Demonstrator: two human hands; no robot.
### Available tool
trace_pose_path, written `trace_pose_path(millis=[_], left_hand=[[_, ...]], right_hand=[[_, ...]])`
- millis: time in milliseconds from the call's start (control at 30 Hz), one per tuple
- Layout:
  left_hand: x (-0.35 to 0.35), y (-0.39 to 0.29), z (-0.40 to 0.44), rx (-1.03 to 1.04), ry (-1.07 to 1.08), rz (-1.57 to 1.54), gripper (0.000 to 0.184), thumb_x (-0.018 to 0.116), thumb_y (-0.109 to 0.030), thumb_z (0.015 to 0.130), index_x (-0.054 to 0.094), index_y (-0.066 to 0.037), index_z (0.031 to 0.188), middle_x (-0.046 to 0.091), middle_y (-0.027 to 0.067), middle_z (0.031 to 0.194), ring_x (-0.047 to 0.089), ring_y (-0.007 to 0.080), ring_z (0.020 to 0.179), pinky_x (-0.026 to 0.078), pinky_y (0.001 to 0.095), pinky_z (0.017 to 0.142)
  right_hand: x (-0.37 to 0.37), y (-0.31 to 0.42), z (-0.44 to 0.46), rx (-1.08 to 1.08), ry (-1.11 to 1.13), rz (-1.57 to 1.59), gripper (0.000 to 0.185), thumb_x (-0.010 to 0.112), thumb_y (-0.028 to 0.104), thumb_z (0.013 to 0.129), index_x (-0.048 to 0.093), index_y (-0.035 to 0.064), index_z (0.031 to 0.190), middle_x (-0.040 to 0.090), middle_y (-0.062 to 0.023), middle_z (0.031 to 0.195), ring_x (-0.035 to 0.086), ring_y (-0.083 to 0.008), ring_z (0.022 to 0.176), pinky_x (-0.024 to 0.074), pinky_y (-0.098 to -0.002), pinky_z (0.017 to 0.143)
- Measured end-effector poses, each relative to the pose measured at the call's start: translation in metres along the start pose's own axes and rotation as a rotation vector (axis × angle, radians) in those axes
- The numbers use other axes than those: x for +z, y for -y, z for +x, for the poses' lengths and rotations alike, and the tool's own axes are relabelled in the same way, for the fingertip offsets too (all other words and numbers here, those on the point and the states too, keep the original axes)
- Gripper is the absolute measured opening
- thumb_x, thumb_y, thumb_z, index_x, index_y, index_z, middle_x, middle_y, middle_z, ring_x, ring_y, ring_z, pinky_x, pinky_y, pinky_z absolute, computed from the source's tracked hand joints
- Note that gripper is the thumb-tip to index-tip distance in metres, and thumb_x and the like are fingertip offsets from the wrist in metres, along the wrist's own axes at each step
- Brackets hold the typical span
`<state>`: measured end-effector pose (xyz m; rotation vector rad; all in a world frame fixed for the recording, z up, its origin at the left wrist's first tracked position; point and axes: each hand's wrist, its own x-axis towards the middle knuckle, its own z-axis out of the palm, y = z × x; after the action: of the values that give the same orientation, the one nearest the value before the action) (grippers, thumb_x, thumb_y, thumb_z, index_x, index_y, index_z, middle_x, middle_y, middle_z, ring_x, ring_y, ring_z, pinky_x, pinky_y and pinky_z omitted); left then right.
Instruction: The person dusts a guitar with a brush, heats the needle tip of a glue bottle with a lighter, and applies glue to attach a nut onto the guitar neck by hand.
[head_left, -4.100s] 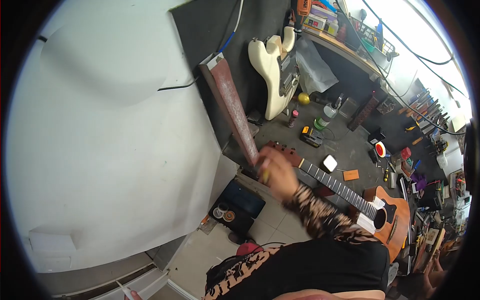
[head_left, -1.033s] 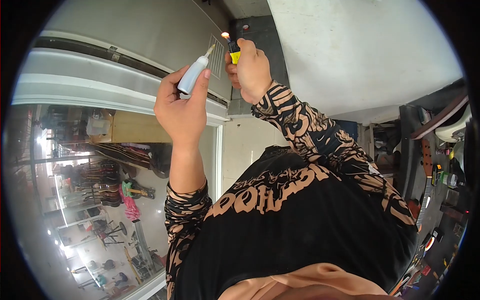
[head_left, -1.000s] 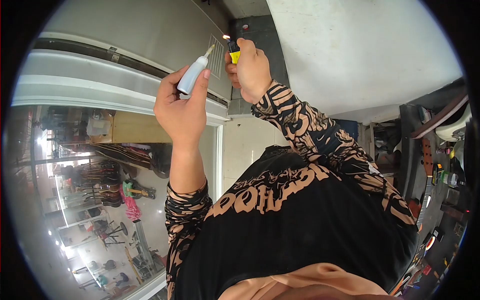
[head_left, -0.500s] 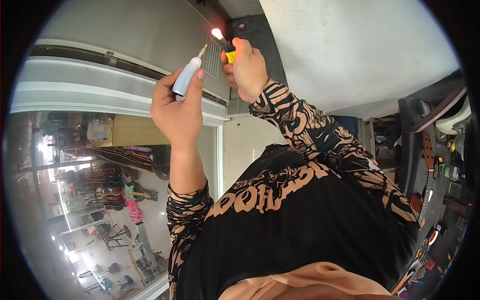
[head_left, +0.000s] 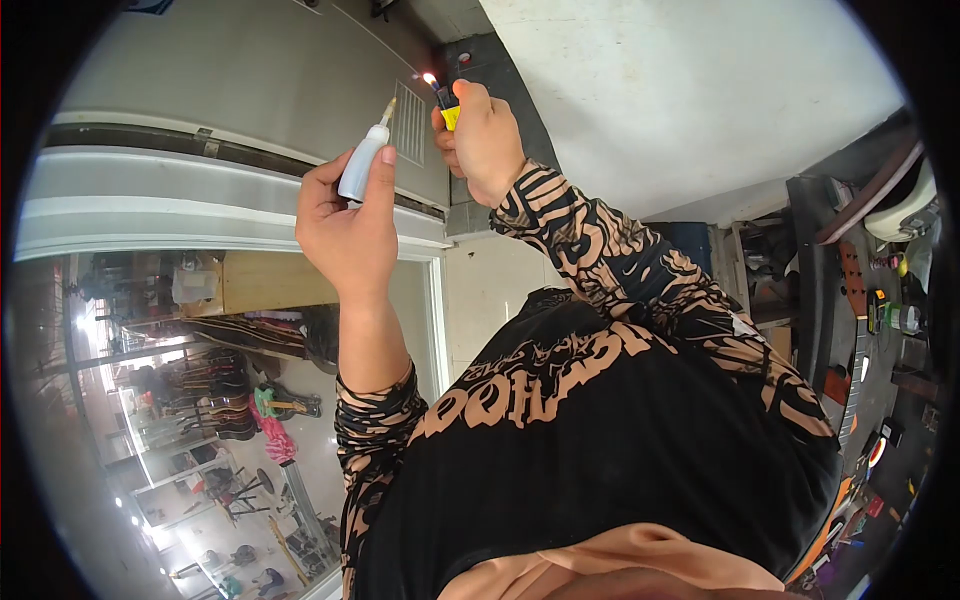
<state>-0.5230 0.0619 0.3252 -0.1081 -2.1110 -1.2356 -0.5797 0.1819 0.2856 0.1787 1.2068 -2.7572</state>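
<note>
Between the thumb and fingers of my left hand [head_left: 348, 225] is a small white squeeze bottle [head_left: 364, 165]. Its narrow, pale brownish nozzle tip [head_left: 389, 110] points up. To the right, my right hand [head_left: 485, 140] is closed around a yellow lighter [head_left: 449, 118] with a dark top. A small flame [head_left: 430, 78] burns at the lighter's head. The flame sits up and to the right of the nozzle, with a visible gap between them. My right fingers partly hide the lighter's body.
A grey door with a vent grille [head_left: 411, 122] stands behind the hands. On the right is a large white panel [head_left: 680, 100]. Through a window at lower left, several guitars [head_left: 215, 390] hang in another room. Shelves with assorted items [head_left: 885, 330] line the right side.
The flame looks smaller than before. Both hands have shifted slightly left in view, and the gap between nozzle and flame remains.
</note>
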Motion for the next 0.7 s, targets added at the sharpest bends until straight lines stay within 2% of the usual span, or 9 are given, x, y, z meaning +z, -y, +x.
trace_pose_path(millis=[167,200,433,700], left_hand=[[0.004,-0.005,0.007,-0.123,0.044,-0.107,0.03,0.078,-0.016,0.082,0.06,0.005,0.095,0.068,0.0101,0.084,0.061,0.0087,0.069,0.049,0.0209,0.062],[0.005,-0.009,0.006,-0.19,0.05,-0.143,0.03,0.076,-0.016,0.083,0.059,0.005,0.096,0.068,0.0112,0.083,0.062,0.0097,0.066,0.049,0.0211,0.06],[0.009,-0.007,0.008,-0.321,0.081,-0.268,0.028,0.074,-0.016,0.085,0.057,0.004,0.095,0.068,0.0126,0.076,0.063,0.0126,0.062,0.048,0.0208,0.056],[0.01,-0.004,0.009,-0.424,0.09,-0.299,0.029,0.071,-0.023,0.087,0.054,0.0,0.088,0.065,0.0131,0.071,0.057,0.0126,0.053,0.04,0.0226,0.05]], right_hand=[[0.003,-0.004,0.01,-0.1,-0.043,-0.06,0.046,0.038,0.041,0.093,0.056,0.0046,0.07,0.043,-0.0005,0.054,0.03,-0.0093,0.042,0.0213,-0.027,0.04],[0.002,-0.004,0.011,-0.101,-0.046,-0.059,0.046,0.038,0.041,0.093,0.056,0.0046,0.07,0.043,-0.0005,0.054,0.03,-0.0093,0.042,0.0213,-0.027,0.04],[0.0,-0.01,0.018,-0.111,-0.045,-0.073,0.045,0.04,0.039,0.092,0.056,0.0033,0.072,0.046,-0.0019,0.054,0.032,-0.01,0.041,0.0227,-0.0276,0.039],[-0.003,-0.018,0.019,-0.078,-0.067,-0.079,0.045,0.041,0.039,0.092,0.056,0.0017,0.072,0.048,-0.0032,0.054,0.037,-0.0107,0.043,0.0262,-0.0272,0.04]])
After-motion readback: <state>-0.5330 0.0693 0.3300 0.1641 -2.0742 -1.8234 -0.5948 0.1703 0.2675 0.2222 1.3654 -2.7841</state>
